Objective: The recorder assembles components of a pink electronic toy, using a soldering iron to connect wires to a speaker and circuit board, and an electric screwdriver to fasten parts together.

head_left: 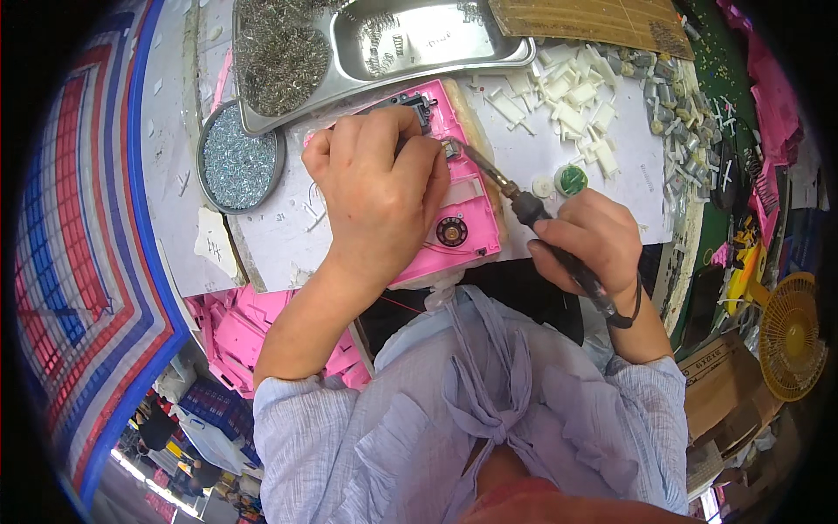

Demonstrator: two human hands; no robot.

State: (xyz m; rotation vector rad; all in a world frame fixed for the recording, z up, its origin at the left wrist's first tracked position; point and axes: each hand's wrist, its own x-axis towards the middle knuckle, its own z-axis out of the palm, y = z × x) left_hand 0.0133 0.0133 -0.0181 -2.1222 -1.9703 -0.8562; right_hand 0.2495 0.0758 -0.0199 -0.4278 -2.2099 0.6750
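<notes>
A soldering iron (566,253) is gripped by its dark handle in my right hand (602,236), which is closed around it. Its bent metal tip touches or hovers just over a small part inside a pink plastic housing (454,188); I cannot tell which. My left hand (375,179) lies over that housing with fingers curled and thumb and forefinger brought together beside the tip. What they pinch is hidden. A dark grey mechanism (415,106) sits at the housing's far end, partly under my left fingers. A round black speaker (451,230) lies in its near end.
Behind stands a metal tray (436,65) with springs. To the left is a round dish (240,157) of small metal pins. White plastic parts (576,96) and small motors (672,96) are heaped at the right, near a green-filled cap (572,180). Pink housings (240,336) pile below left.
</notes>
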